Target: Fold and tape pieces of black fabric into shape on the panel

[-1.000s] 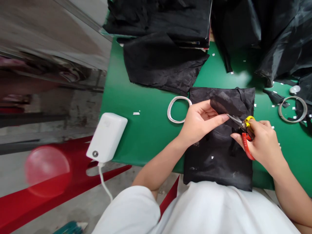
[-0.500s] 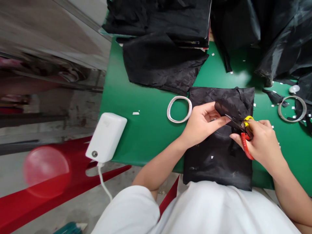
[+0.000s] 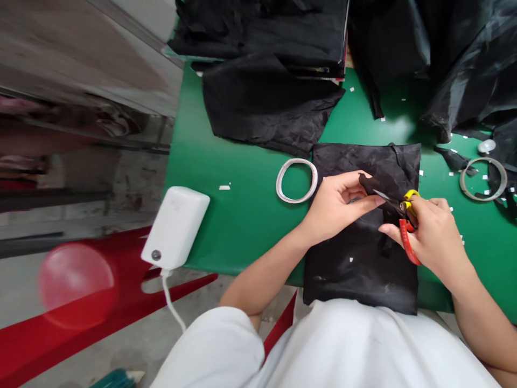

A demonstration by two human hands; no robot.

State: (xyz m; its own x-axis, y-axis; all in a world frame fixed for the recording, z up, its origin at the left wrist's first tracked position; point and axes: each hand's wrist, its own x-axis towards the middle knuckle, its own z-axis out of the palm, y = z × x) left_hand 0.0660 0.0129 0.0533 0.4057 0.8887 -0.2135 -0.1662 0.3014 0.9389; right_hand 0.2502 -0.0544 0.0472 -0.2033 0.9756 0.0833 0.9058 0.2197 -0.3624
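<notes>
My left hand (image 3: pixel 336 207) pinches a raised piece of black fabric (image 3: pixel 374 185) between thumb and fingers. In my right hand (image 3: pixel 438 231) are scissors (image 3: pixel 409 242) with red and yellow handles; their blades point left, over the fabric and close to my left thumb. Under both hands a rectangular black cloth (image 3: pixel 363 280) lies on the green table (image 3: pixel 242 231) and reaches over its near edge. A white tape roll (image 3: pixel 280 183) rests just left of this cloth.
A white power bank (image 3: pixel 175 226) with a cable sits at the table's left edge. Black fabric (image 3: pixel 266 108) lies behind, with more at the back right. Another tape ring (image 3: pixel 463 186) and small white scraps are on the right.
The raised black fabric at my left fingertips has shifted and now shows a smaller, folded flap. Both hands have barely moved.
</notes>
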